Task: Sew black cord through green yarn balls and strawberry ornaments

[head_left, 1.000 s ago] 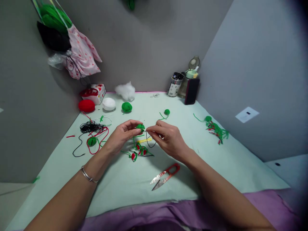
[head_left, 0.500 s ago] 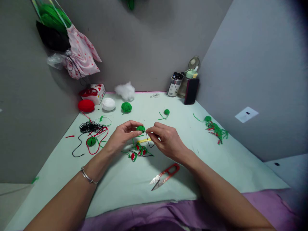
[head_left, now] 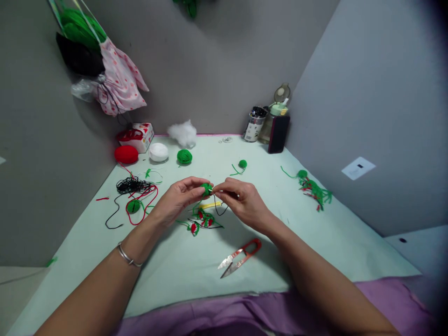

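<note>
My left hand (head_left: 182, 195) pinches a small green crocheted piece (head_left: 206, 189) between thumb and fingers. Close against its right side, the fingertips of my right hand (head_left: 241, 199) are pressed together on a thin sewing needle (head_left: 211, 190), mostly hidden by the fingers. A strand of black yarn (head_left: 220, 213) loops down below them. Beneath the hands lie a yellow-handled crochet hook (head_left: 210, 205) and several small red, green and white crocheted pieces (head_left: 203, 218). Red-handled thread snips (head_left: 240, 257) rest nearer to me, blades apart.
To the left are tangled black yarn (head_left: 133, 185), a green ball with a black line (head_left: 133, 206) and a red yarn ball (head_left: 126, 154). White stuffing (head_left: 184, 134), a green yarn ball (head_left: 184, 157) and a phone (head_left: 279, 134) stand behind. Green-red pieces (head_left: 315, 189) lie right.
The green piece has turned in my left fingers and shows more of its face. My right fingertips stay beside it, and the black yarn loop has swung slightly right.
</note>
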The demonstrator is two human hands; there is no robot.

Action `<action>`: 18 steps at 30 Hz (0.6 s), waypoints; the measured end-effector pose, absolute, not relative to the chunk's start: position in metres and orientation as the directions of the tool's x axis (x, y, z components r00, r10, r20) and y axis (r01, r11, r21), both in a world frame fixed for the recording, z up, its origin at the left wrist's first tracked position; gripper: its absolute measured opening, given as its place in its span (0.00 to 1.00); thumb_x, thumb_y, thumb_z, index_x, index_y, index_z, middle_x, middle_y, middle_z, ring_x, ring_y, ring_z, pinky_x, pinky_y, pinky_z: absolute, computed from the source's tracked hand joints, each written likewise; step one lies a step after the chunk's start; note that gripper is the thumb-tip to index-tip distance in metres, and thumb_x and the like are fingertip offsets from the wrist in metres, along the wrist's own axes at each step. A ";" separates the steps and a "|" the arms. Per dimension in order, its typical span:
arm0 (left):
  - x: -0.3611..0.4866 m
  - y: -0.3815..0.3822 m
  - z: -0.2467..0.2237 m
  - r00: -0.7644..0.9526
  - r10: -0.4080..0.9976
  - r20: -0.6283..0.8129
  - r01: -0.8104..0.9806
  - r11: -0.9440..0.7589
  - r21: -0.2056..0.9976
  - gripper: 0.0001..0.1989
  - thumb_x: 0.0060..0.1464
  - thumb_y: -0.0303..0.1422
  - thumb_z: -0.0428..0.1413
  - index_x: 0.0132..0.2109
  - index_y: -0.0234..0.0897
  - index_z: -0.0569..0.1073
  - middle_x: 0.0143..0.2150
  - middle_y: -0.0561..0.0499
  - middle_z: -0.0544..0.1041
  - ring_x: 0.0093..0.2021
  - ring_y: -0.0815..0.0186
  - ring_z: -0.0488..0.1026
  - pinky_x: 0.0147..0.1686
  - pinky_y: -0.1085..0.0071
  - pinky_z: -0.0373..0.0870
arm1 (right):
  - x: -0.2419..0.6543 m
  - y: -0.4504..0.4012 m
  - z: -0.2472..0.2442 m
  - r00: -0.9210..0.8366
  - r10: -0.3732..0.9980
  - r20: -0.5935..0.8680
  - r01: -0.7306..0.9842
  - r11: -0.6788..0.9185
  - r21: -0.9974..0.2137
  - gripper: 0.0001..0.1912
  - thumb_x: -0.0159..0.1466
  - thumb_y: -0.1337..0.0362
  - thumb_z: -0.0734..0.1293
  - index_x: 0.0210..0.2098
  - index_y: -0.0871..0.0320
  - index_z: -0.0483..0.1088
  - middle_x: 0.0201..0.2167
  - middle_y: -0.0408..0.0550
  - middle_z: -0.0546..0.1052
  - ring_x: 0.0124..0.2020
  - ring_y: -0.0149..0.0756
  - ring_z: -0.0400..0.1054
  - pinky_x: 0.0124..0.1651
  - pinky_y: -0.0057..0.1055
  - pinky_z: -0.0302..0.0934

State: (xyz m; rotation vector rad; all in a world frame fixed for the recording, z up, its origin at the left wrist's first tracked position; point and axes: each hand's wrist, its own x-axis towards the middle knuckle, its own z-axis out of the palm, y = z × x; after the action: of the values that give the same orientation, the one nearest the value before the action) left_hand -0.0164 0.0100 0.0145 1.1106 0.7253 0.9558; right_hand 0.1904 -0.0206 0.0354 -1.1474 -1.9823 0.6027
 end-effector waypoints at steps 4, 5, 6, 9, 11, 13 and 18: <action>-0.017 0.011 0.012 0.414 0.910 -0.004 -0.227 0.107 0.968 0.14 0.48 0.34 0.69 0.43 0.39 0.81 0.45 0.46 0.81 0.45 0.63 0.76 0.53 0.63 0.69 | 0.190 -0.020 0.035 -0.303 0.882 0.361 0.490 0.470 -0.734 0.07 0.67 0.67 0.66 0.39 0.57 0.79 0.28 0.42 0.71 0.26 0.27 0.60 0.32 0.29 0.54; -0.016 0.011 0.012 0.405 0.914 0.007 -0.216 0.088 0.972 0.14 0.47 0.34 0.69 0.43 0.39 0.81 0.45 0.46 0.81 0.45 0.63 0.76 0.53 0.64 0.69 | 0.190 -0.020 0.035 -0.300 0.885 0.356 0.481 0.463 -0.744 0.07 0.67 0.67 0.67 0.38 0.57 0.79 0.28 0.42 0.71 0.26 0.27 0.61 0.32 0.29 0.54; -0.016 0.010 0.013 0.397 0.918 0.014 -0.204 0.074 0.976 0.15 0.47 0.33 0.69 0.43 0.38 0.81 0.45 0.46 0.81 0.45 0.63 0.76 0.53 0.64 0.69 | 0.190 -0.020 0.035 -0.300 0.888 0.348 0.472 0.455 -0.755 0.07 0.67 0.67 0.67 0.38 0.57 0.79 0.28 0.42 0.71 0.27 0.28 0.61 0.32 0.29 0.55; -0.017 0.009 0.015 0.387 0.922 0.011 -0.178 0.063 0.982 0.15 0.46 0.32 0.69 0.43 0.37 0.81 0.45 0.46 0.81 0.45 0.63 0.76 0.53 0.63 0.69 | 0.192 -0.018 0.035 -0.313 0.898 0.310 0.435 0.426 -0.794 0.07 0.66 0.67 0.67 0.39 0.58 0.79 0.28 0.42 0.72 0.27 0.28 0.61 0.33 0.29 0.55; -0.017 0.009 0.015 0.394 0.919 0.006 -0.173 0.068 0.983 0.16 0.47 0.33 0.69 0.44 0.37 0.81 0.47 0.46 0.81 0.46 0.62 0.76 0.53 0.63 0.68 | 0.194 -0.016 0.035 -0.329 0.900 0.286 0.397 0.406 -0.823 0.08 0.66 0.67 0.67 0.39 0.58 0.80 0.29 0.43 0.72 0.28 0.28 0.62 0.33 0.29 0.55; -0.018 0.010 0.014 0.408 0.913 0.012 -0.184 0.070 0.980 0.16 0.48 0.33 0.69 0.46 0.37 0.80 0.49 0.45 0.81 0.47 0.61 0.76 0.54 0.63 0.68 | 0.196 -0.014 0.035 -0.345 0.900 0.267 0.348 0.387 -0.854 0.08 0.66 0.66 0.67 0.39 0.58 0.80 0.29 0.43 0.72 0.28 0.28 0.62 0.33 0.29 0.55; -0.019 0.011 0.012 0.445 0.895 0.026 -0.183 0.063 0.981 0.17 0.50 0.34 0.68 0.48 0.38 0.81 0.50 0.44 0.81 0.48 0.61 0.77 0.55 0.63 0.69 | 0.197 -0.009 0.032 -0.375 0.894 0.244 0.199 0.334 -0.921 0.07 0.65 0.63 0.69 0.38 0.58 0.80 0.33 0.46 0.77 0.32 0.31 0.67 0.37 0.31 0.59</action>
State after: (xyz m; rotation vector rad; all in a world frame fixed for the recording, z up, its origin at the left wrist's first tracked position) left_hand -0.0187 0.0106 0.0115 1.2384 0.7413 0.9390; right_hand 0.1968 -0.0091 0.0322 -0.9725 -1.7902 1.0839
